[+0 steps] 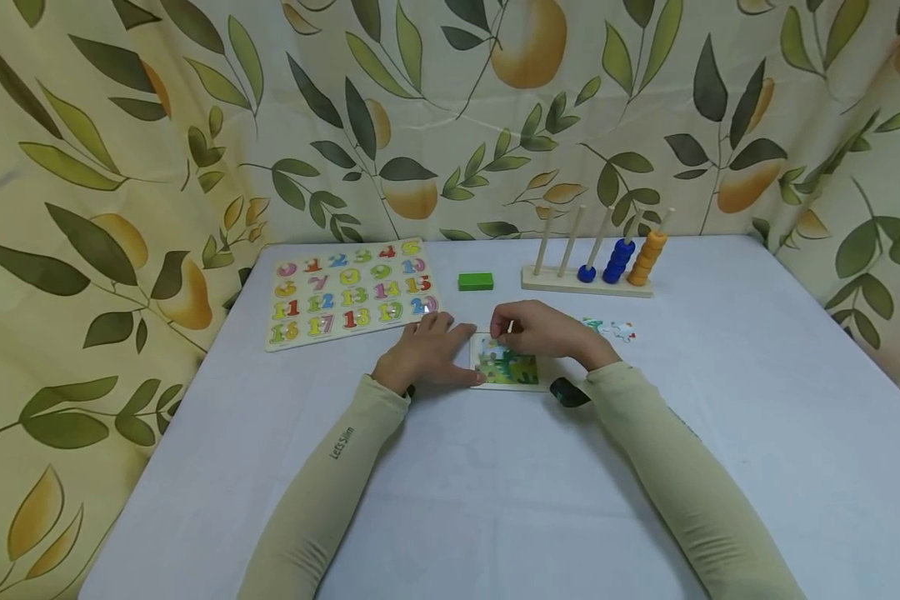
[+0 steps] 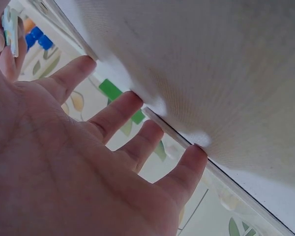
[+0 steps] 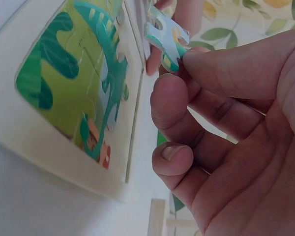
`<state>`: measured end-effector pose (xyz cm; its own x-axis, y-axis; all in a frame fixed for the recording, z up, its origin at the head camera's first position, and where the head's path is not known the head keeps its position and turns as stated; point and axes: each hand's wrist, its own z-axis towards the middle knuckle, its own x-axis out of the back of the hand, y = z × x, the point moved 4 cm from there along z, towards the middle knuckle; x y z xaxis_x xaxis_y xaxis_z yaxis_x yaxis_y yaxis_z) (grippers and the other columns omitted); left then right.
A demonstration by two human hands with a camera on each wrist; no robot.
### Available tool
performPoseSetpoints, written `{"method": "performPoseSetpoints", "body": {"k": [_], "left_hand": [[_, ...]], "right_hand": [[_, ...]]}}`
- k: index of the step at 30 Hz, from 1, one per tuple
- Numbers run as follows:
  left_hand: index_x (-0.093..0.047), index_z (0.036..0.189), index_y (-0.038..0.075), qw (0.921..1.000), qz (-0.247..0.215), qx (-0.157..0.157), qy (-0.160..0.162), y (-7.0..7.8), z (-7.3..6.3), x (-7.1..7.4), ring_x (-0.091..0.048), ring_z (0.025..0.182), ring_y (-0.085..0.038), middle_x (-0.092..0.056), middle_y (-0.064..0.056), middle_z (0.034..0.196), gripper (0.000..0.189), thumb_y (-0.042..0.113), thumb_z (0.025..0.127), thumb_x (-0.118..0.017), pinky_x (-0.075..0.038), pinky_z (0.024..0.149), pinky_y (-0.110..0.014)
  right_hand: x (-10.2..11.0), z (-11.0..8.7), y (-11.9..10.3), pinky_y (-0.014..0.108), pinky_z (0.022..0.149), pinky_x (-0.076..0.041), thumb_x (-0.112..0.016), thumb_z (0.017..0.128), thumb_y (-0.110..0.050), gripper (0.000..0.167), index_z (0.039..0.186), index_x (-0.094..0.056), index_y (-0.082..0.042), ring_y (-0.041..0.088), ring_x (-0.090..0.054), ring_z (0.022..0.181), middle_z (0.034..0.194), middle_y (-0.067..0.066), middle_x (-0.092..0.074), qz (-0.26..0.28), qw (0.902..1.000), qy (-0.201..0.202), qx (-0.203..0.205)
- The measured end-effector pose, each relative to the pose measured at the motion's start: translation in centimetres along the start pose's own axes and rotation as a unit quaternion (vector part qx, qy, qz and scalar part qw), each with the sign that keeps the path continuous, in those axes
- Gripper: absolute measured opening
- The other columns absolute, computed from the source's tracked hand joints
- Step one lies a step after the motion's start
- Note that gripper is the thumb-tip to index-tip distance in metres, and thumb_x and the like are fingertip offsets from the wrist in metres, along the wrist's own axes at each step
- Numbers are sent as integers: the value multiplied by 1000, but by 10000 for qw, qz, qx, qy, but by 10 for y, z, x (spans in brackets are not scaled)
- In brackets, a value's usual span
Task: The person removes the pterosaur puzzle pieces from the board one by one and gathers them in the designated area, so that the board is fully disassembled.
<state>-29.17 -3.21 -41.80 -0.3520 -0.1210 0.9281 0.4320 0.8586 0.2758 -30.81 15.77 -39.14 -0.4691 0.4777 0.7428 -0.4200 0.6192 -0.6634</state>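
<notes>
A jigsaw puzzle board [image 1: 507,387] with a pale frame and a green dinosaur picture lies on the table. My right hand [image 1: 538,330] is over its upper right part, pinching a jigsaw piece [image 3: 169,37] between thumb and forefinger. In the right wrist view that piece is pale blue with green and yellow, held just off the board. My left hand [image 1: 433,352] rests beside the board's left side with its fingers spread, the thumb at the lower left corner. More loose puzzle pieces [image 1: 621,331] lie right of the board, partly hidden by the right hand.
A number board [image 1: 330,336] lies at the back left. A green block [image 1: 476,282] sits behind the puzzle. At the back right stands a wooden peg counter [image 1: 587,283] with blue and orange beads. A patterned curtain [image 1: 450,108] hangs behind the table [image 1: 450,500].
</notes>
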Motion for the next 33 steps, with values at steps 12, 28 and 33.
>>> {"method": "performPoseSetpoints", "body": {"k": [12,28,33], "left_hand": [[-38,168,27,10000,-5,-9,-40,-1,0,-2,-24,155,-35,-33,-13,167,91,68,94,-71,-23,125,-59],[-38,168,26,9999,-159,-7,-54,1,-3,-1,-23,156,-36,-32,-13,168,90,64,94,-73,-21,126,-59],[-39,168,26,9998,-186,-28,-28,2,-4,1,-23,156,-36,-32,-13,168,89,64,94,-73,-22,126,-59]], "right_hand": [[15,-16,5,42,81,-53,-63,103,3,9,105,-69,-3,23,-62,87,101,8,-69,22,9996,183,-223],[32,-36,26,40,81,-51,-63,99,6,13,105,-70,-3,26,-57,92,101,8,-67,33,9978,468,-467],[34,-42,32,41,83,-51,-62,99,6,13,106,-69,-2,26,-57,92,100,8,-67,120,9976,480,-484]]}}
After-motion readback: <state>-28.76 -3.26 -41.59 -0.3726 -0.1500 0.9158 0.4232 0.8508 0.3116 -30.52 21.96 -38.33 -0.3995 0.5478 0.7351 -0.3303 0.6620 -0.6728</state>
